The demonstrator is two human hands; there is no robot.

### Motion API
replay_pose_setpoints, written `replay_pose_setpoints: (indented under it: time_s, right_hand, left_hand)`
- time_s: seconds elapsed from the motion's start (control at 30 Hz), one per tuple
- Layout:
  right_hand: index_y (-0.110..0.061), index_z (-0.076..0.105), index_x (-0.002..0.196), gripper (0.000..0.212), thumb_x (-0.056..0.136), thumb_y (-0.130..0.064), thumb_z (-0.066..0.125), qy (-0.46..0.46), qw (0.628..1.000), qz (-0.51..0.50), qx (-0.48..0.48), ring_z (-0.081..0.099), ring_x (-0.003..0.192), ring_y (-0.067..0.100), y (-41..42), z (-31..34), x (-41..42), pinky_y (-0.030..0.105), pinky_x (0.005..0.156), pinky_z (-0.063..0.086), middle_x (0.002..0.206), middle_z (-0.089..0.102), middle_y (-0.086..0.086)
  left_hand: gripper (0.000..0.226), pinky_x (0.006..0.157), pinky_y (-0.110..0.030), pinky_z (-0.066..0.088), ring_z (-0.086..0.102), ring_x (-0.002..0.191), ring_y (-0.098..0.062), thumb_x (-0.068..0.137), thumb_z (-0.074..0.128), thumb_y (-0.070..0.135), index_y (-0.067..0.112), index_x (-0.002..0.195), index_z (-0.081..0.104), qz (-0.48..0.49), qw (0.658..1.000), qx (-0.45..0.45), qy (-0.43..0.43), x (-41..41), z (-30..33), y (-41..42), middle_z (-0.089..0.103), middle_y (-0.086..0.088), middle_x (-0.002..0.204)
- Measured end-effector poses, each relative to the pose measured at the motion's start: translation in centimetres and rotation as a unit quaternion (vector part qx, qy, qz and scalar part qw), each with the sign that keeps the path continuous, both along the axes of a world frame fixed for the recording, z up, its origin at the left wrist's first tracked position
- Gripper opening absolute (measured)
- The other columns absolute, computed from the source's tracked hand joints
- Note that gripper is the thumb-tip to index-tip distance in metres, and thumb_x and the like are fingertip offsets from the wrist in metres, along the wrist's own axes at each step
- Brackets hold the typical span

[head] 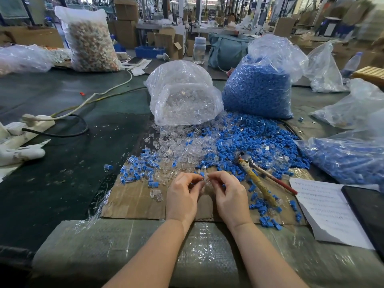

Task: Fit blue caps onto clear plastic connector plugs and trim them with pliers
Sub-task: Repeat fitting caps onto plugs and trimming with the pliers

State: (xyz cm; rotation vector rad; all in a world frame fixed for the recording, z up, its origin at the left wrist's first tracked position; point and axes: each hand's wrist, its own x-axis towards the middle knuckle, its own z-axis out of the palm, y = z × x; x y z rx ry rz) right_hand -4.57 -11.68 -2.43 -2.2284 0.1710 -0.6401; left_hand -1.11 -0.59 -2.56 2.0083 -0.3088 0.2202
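Dark green table [62,183] – cardboard sheet [133,202], power strip [31,121], paper [324,206], bags of parts [257,88]

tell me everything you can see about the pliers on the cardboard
The pliers lie flat on the cardboard sheet, to the right of the right hand, untouched by either hand. Two long handles splay apart toward the person: one wrapped in worn yellowish tape, the other thinner with a red end. The metal head points away, half buried among loose blue caps and clear plugs.
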Motion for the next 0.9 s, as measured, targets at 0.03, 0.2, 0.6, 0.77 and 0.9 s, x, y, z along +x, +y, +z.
replay_pose_setpoints:
  time_s: [0.03, 0.2, 0.6, 0.77, 0.9]
  right_hand:
    - [-0.015, 0.069, 0.096, 0.014, 0.089, -0.007, 0.06, 0.0, 1.0, -0.008, -0.019, 0.057, 0.088, 0.014, 0.01, -0.04, 0.02, 0.023, 0.08, 0.044, 0.09, 0.066, 0.0]
    - [-0.011, 0.068, 0.097, 0.017, 0.086, -0.002, 0.059, -0.001, 0.991, -0.088, -0.096, 0.054, 0.092, 0.021, 0.01, -0.16, 0.14, 0.031, 0.082, 0.036, 0.095, 0.065, 0.002]
    - [-0.022, 0.065, 0.106, 0.028, 0.082, -0.018, 0.053, 0.132, 0.959, -0.214, -0.135, 0.046, 0.105, 0.019, -0.06, -0.22, 0.27, 0.032, 0.087, 0.023, 0.108, 0.059, -0.004]
    - [-0.026, 0.062, 0.116, 0.027, 0.091, -0.025, 0.05, 0.15, 0.95, -0.216, -0.169, 0.044, 0.108, 0.016, -0.17, -0.52, 0.46, 0.032, 0.088, 0.022, 0.114, 0.056, -0.007]
    - [-0.026, 0.063, 0.112, 0.022, 0.094, -0.027, 0.05, 0.148, 0.95, -0.218, -0.17, 0.045, 0.106, 0.016, -0.32, -0.68, 0.52, 0.032, 0.088, 0.021, 0.112, 0.056, -0.006]
  left_hand:
    - [0.009, 0.074, -0.005, 0.039, 0.054, 0.082, -0.004, 0.084, 0.066, 0.013, 0.022, 0.082, 0.066, 0.004, 1.0, -0.01, 0.007, 0.0, 0.02, 0.03, 0.057, 0.011, 0.083]
    - [0.022, 0.069, 0.003, 0.033, 0.049, 0.077, 0.009, 0.085, 0.065, 0.014, 0.03, 0.073, 0.056, 0.025, 0.999, -0.024, 0.016, -0.04, 0.01, 0.09, 0.055, 0.014, 0.08]
    - [0.03, 0.061, -0.001, 0.041, 0.056, 0.067, 0.005, 0.087, 0.063, 0.012, 0.038, 0.073, 0.054, 0.004, 0.999, -0.038, 0.032, -0.26, 0.01, -0.02, 0.061, 0.017, 0.07]
    - [0.017, 0.062, -0.001, 0.04, 0.054, 0.068, 0.006, 0.088, 0.061, 0.014, 0.029, 0.08, 0.06, -0.004, 1.0, -0.005, 0.023, -0.22, -0.13, 0.01, 0.058, 0.018, 0.07]
    - [0.013, 0.061, -0.001, 0.039, 0.053, 0.068, 0.004, 0.089, 0.06, 0.014, 0.025, 0.082, 0.061, -0.004, 1.0, -0.001, 0.021, -0.2, -0.12, -0.04, 0.058, 0.018, 0.07]
